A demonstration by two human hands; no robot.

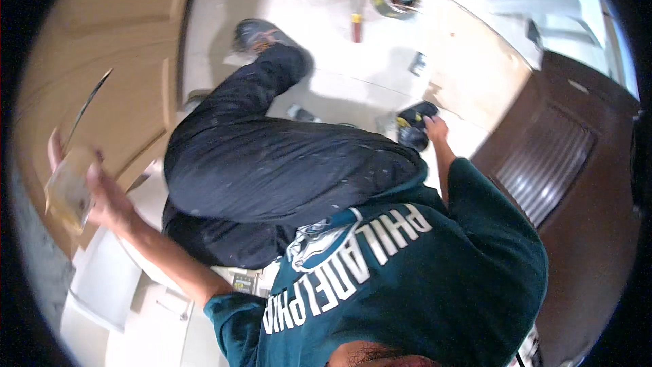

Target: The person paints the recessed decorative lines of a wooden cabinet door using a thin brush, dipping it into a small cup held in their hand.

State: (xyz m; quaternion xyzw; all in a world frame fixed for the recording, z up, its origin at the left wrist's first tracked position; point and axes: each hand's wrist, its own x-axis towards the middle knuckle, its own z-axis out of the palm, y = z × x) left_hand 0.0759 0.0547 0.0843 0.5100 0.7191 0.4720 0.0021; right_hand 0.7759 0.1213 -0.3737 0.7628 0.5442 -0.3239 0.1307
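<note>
My left hand (112,198) is raised at the left, its fingers wrapped round a translucent plastic cup (70,190) with tan stuff in or on it. A thin dark stick (88,103) with a pale tip slants up from the cup; its lower end is hard to make out. Down by the floor at the right, my right hand (437,129) closes on a black and yellow power tool (415,122), which looks like a cordless drill. Part of its grip is hidden by my fingers.
A tan panelled door (122,41) stands at the left, a dark brown door (577,122) at the right. On the floor lie a red and yellow screwdriver (356,27) and a small white pack (418,64). A can (398,0) stands beyond, near a pale board (475,61).
</note>
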